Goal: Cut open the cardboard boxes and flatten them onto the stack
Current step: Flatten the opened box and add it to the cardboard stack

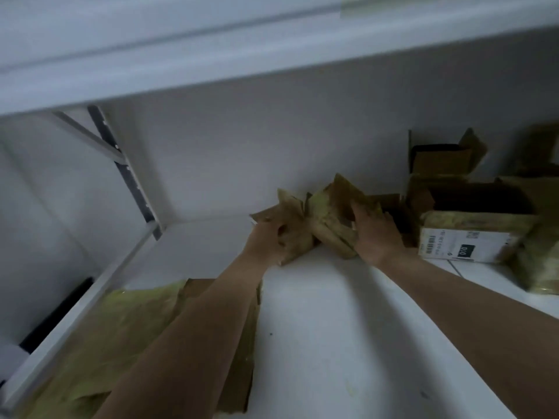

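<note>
Cardboard, a half-collapsed box (320, 225), sits far back on the white shelf (317, 328), gripped by left hand (269, 241) and right hand (375, 234); the flattened stack (145, 343) lies nearer, leftward.

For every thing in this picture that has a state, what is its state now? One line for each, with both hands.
Left hand: grips the left part of the small cardboard box.
Right hand: fingers curled over the box's right part.
Small cardboard box: opened, partly collapsed, flaps up, on the white shelf.
Flattened cardboard stack: lying flat at near left.
Labelled box: open on top, not flattened.
Rear box: flaps open, upright.
</note>
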{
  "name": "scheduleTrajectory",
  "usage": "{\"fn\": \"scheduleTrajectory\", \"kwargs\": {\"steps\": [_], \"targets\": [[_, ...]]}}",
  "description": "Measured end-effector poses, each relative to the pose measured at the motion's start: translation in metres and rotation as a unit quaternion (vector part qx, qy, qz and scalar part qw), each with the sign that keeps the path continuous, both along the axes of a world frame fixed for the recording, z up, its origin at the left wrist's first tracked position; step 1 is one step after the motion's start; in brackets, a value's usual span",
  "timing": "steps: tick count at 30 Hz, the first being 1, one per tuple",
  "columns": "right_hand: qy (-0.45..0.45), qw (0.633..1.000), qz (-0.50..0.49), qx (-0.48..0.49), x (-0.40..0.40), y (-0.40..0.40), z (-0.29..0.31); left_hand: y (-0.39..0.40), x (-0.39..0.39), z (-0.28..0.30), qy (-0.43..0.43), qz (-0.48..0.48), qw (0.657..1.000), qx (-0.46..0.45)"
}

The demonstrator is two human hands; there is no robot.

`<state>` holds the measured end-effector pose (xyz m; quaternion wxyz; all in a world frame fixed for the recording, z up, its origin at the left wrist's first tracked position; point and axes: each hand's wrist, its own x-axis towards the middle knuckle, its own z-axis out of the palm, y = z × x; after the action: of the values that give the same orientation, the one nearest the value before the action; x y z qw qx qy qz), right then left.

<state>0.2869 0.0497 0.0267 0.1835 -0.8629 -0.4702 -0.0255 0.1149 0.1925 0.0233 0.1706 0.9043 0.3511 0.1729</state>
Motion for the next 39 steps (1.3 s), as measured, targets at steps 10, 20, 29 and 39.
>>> {"fn": "scheduleTrajectory", "kwargs": {"steps": [10,20,29,39], "targets": [[-0.028,0.991,0.057,0.116,-0.02,-0.073,0.025,-0.082,-0.022,-0.003,0.034,-0.07,0.997,-0.004],[0.004,0.999,0.022,0.042,-0.043,-0.11,0.026,-0.152,-0.066,0.005,0.074,-0.071,0.995,0.008],[0.148,0.977,0.142,0.056,-0.037,-0.133,0.03,-0.225,-0.063,0.02,0.176,0.012,0.984,0.038],[0.143,0.982,0.095,-0.083,0.016,-0.229,0.023,-0.311,0.001,0.046,0.178,0.064,0.977,0.098]]}}
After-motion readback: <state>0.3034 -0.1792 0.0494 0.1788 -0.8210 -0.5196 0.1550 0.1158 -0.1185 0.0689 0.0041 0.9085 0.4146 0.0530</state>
